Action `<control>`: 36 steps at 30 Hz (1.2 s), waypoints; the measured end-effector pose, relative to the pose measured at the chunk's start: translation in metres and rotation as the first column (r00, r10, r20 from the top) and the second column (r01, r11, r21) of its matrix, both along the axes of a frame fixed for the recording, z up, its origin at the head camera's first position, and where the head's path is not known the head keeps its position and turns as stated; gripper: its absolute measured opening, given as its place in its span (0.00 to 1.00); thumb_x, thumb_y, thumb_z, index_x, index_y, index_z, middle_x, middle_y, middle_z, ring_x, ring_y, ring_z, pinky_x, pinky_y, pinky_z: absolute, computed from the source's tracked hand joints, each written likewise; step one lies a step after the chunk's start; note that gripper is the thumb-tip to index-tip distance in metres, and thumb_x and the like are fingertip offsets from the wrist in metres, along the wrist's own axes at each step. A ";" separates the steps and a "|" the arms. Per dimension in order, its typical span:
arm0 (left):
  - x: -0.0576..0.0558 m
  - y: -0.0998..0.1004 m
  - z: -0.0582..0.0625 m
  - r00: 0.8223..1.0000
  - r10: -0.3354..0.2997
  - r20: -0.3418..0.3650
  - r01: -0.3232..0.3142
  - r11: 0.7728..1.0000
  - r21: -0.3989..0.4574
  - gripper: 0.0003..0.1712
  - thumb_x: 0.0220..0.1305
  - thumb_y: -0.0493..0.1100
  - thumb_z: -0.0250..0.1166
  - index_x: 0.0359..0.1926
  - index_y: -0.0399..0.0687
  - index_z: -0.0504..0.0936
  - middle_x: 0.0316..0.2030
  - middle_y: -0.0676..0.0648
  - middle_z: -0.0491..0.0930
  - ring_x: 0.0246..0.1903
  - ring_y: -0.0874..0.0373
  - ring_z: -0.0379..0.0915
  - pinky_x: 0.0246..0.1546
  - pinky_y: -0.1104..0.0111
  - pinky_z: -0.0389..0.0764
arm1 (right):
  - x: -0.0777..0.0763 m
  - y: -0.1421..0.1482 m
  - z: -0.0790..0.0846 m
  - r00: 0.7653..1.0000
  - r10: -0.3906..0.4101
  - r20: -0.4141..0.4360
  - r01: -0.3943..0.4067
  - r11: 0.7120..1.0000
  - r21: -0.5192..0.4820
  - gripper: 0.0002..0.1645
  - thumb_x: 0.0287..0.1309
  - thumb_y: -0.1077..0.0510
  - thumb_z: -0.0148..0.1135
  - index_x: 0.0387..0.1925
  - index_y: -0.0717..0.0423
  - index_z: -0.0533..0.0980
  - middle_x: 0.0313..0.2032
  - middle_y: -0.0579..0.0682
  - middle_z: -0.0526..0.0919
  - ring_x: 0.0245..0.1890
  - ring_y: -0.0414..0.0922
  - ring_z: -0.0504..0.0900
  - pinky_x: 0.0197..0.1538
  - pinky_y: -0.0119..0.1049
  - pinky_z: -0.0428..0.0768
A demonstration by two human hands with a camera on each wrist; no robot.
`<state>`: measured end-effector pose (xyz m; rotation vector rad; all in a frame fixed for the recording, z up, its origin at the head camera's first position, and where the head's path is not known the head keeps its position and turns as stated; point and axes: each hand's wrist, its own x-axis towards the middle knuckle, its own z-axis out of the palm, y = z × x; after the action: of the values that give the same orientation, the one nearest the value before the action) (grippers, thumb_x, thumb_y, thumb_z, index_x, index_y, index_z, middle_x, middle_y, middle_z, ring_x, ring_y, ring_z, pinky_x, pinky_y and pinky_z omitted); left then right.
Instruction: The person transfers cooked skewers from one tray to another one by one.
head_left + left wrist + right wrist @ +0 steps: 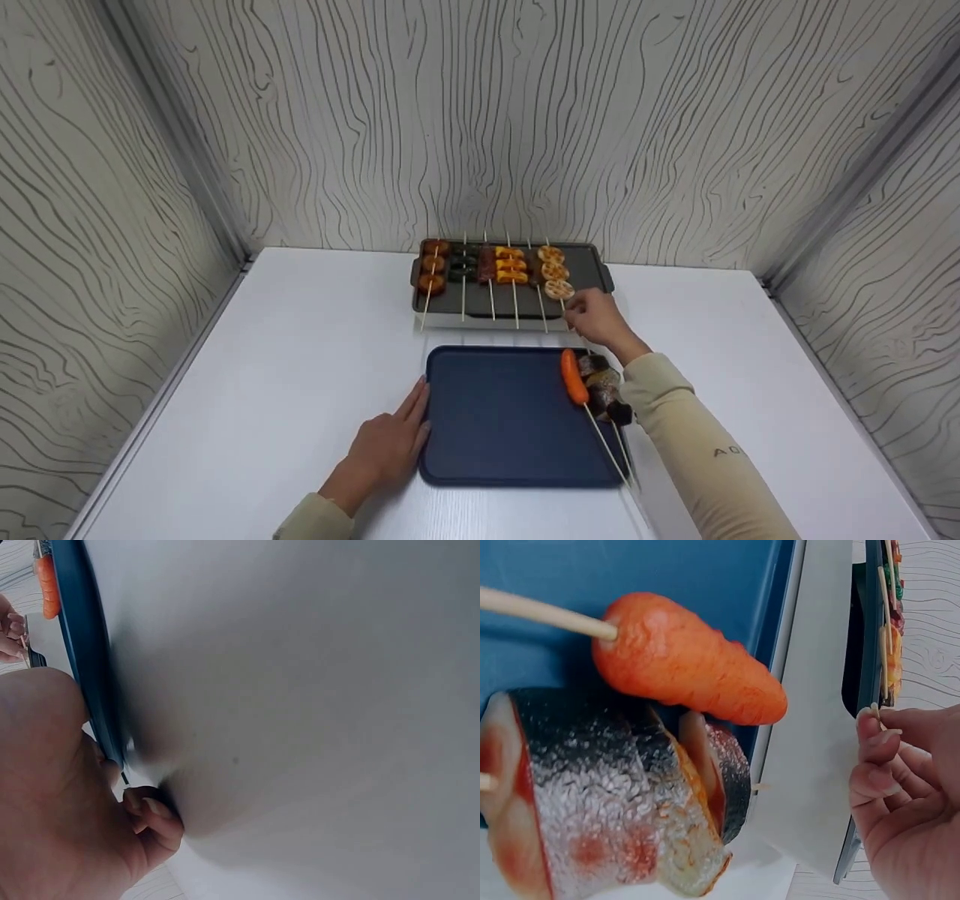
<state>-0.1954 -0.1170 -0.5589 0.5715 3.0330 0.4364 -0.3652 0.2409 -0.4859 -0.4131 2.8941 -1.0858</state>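
My right hand (600, 320) pinches the stick of a skewer of lotus root slices (555, 271) between thumb and index finger. That skewer lies at the right end of the row on a dark grill plate (589, 274). In the right wrist view the pinching fingertips (868, 720) are beside the plate's edge. Along the left rim of a blue tray (487, 420), my left hand (386, 446) rests with its fingers fairly straight against the edge. On the tray's right side lie an orange sausage skewer (574, 377) and a skewer of dark-skinned fish chunks (592, 787).
More skewers share the grill plate: brown round slices (432, 264), dark green pieces (463, 262), a dark red one (487, 265), yellow pieces (511, 265) and a brown one partly hidden. Sticks overhang its front. White wood-grain-patterned walls (480, 112) enclose the white table (315, 337).
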 end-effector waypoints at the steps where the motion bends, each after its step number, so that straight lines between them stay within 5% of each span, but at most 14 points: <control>1: 0.000 0.000 0.000 1.000 -0.001 -0.003 0.001 1.000 -0.001 0.33 0.81 0.51 0.48 0.78 0.38 0.59 0.78 0.44 0.58 0.30 0.46 0.77 0.31 0.54 0.79 | 0.000 0.000 0.000 1.000 -0.004 0.004 0.004 1.000 -0.001 0.12 0.67 0.67 0.59 0.45 0.73 0.82 0.25 0.54 0.86 0.20 0.39 0.78 0.27 0.36 0.75; 6: 0.000 -0.001 -0.001 1.000 -0.007 -0.016 0.007 1.000 0.001 0.33 0.81 0.51 0.48 0.78 0.38 0.60 0.78 0.44 0.59 0.30 0.46 0.78 0.31 0.54 0.79 | 0.000 0.000 0.005 0.997 -0.025 0.067 0.026 1.000 -0.011 0.10 0.66 0.68 0.58 0.43 0.73 0.81 0.24 0.53 0.85 0.19 0.40 0.78 0.25 0.34 0.75; 13: -0.001 -0.001 -0.002 1.000 0.000 -0.002 0.000 1.000 0.008 0.33 0.81 0.51 0.48 0.78 0.39 0.59 0.78 0.45 0.59 0.26 0.50 0.73 0.29 0.56 0.77 | 0.002 0.000 0.010 0.982 -0.025 0.185 0.042 0.996 -0.085 0.11 0.65 0.70 0.58 0.46 0.77 0.76 0.28 0.62 0.85 0.19 0.40 0.80 0.34 0.48 0.86; 23: 0.000 0.000 0.001 1.000 0.001 0.014 -0.001 1.000 -0.005 0.34 0.82 0.52 0.47 0.79 0.40 0.58 0.78 0.45 0.58 0.24 0.52 0.69 0.25 0.58 0.74 | 0.009 0.008 0.015 0.954 -0.018 0.300 0.079 0.978 -0.193 0.17 0.62 0.71 0.57 0.51 0.79 0.71 0.28 0.60 0.84 0.20 0.39 0.82 0.34 0.43 0.87; 36: -0.002 -0.001 -0.004 1.000 -0.003 -0.006 0.003 1.000 -0.001 0.34 0.82 0.52 0.47 0.79 0.40 0.59 0.78 0.45 0.58 0.22 0.53 0.67 0.24 0.60 0.73 | 0.013 0.018 0.015 0.954 0.019 0.299 0.036 0.983 -0.178 0.08 0.62 0.72 0.55 0.39 0.78 0.74 0.25 0.56 0.81 0.21 0.41 0.80 0.34 0.43 0.86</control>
<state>-0.1970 -0.1181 -0.5633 0.5789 3.0376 0.4331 -0.3517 0.2588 -0.4708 -0.2163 2.5463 -1.2935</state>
